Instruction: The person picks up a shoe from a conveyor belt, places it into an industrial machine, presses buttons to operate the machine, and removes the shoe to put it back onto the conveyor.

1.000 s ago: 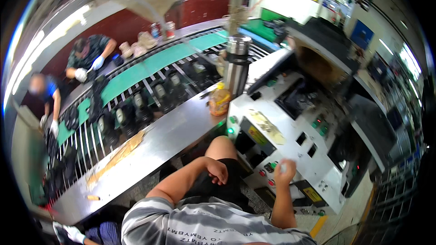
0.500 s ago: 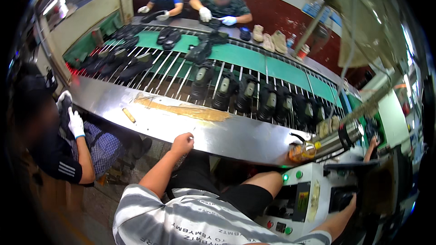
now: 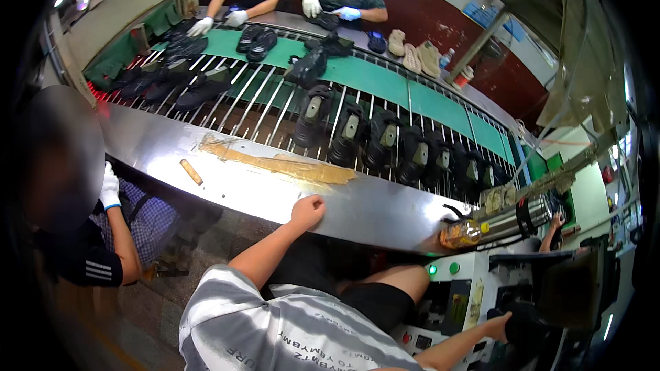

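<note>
My left hand [image 3: 308, 211] rests over the near edge of the metal ledge [image 3: 385, 216], its fingers curled closed. Whatever those fingers may hold is hidden. At the lower right, my right hand [image 3: 500, 326] grips a black shoe [image 3: 526, 324] by one end, beside the open dark chamber [image 3: 565, 283] of a white machine [image 3: 474, 264]. Part of the shoe fades into the dark around it. Beyond the ledge, several black shoes [image 3: 347, 134] stand in a row on the roller conveyor [image 3: 258, 106], most with pale-green pieces in their openings.
A yellow-capped bottle [image 3: 460, 233] and a steel flask [image 3: 505, 220] lie at the ledge's right end. Brown tape [image 3: 275, 165] and a small tan stick [image 3: 191, 172] are on the ledge. One gloved co-worker [image 3: 103, 233] sits left; two others work across the conveyor, near beige shoes [image 3: 412, 57].
My left hand has moved right along the ledge edge. My right hand has shifted left, with the black shoe now out beside the machine's chamber. The far-left co-worker's hands have reached down to the conveyor.
</note>
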Demonstrator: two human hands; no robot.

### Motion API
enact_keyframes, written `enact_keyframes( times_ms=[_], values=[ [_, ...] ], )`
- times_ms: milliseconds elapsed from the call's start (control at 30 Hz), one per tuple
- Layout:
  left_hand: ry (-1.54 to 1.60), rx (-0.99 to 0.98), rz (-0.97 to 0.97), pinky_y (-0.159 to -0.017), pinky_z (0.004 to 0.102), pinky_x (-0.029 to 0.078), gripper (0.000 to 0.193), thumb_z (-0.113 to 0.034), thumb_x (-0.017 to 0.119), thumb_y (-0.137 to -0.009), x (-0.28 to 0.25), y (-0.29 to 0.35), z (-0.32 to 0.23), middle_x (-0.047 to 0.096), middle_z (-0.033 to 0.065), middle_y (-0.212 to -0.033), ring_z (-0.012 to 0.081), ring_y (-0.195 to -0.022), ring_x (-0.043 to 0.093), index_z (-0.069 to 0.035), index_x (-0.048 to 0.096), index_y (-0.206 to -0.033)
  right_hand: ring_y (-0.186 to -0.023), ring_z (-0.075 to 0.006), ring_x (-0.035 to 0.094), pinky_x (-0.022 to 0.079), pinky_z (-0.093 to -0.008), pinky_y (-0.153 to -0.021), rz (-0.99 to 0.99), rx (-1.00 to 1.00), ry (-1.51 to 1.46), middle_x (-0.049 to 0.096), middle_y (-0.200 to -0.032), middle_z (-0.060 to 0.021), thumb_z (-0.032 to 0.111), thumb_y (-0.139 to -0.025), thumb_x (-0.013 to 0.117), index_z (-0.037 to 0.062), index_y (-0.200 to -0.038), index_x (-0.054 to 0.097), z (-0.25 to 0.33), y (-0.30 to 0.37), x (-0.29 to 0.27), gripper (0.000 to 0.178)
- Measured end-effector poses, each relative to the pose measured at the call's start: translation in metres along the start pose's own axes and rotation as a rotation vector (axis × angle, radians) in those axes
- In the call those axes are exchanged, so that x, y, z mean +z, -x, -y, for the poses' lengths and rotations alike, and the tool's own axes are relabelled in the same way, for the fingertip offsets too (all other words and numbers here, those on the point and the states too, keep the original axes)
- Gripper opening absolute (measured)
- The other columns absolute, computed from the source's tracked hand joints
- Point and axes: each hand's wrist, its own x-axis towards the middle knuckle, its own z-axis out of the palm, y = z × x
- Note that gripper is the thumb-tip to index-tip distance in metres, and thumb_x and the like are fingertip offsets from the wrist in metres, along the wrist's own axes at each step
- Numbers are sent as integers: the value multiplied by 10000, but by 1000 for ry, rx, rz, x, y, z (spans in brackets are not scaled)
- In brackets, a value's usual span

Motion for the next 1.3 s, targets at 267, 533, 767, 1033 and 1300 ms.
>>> enact_keyframes(
  times_ms=[267, 533, 767, 1033, 1300],
  values=[
    [609, 113, 860, -891, 352, 506, 512, -251, 695, -855, 56, 47, -98, 653, 108, -1110, 193, -1025, 618, -86, 536, -1312, -1017, -318, 626, 516, -435, -902, 619, 584, -1133, 607, -1171, -202, 294, -820, 627, -67, -1176, 575, 123, 118, -7, 509],
    [868, 140, 548, -1081, 420, 362, 885, -340, 801, -732, -19, 50, -169, 484, 142, -1382, 279, -1272, 472, -18, 364, -1431, -1133, -337, 581, 486, -478, -973, 1897, 960, -1024, 570, -1277, -160, 323, -699, 623, -2, -1341, 476, 269, 311, -72, 734],
    [1115, 26, -304, -936, 357, 497, 608, -120, 802, -707, -141, 4, -57, 627, 98, -1155, 223, -1038, 618, 3, 544, -1243, -1313, -240, 436, 310, -390, -1112, 2532, -382, -994, 487, -1385, -108, 144, -832, 690, 23, -1304, 553, 352, 375, -107, 506],
    [101, -76, -547, -968, 389, 453, 826, -201, 843, -578, -153, 14, 36, 575, 186, -1187, 304, -1104, 576, -4, 483, -1294, -1154, -202, 551, 391, -358, -1034, 2496, 175, -952, 614, -1181, -82, 51, -821, 652, 4, -1186, 597, 345, 432, -29, 372],
    [-115, -106, -650, -948, 420, 458, 765, -257, 821, -591, -142, -152, 39, 567, 153, -1187, 346, -1106, 562, -30, 512, -1254, -878, -144, 617, 493, -284, -812, 2488, 379, -920, 642, -977, -57, 131, -888, 606, 41, -1198, 562, 443, 558, 63, 326]
  ],
)
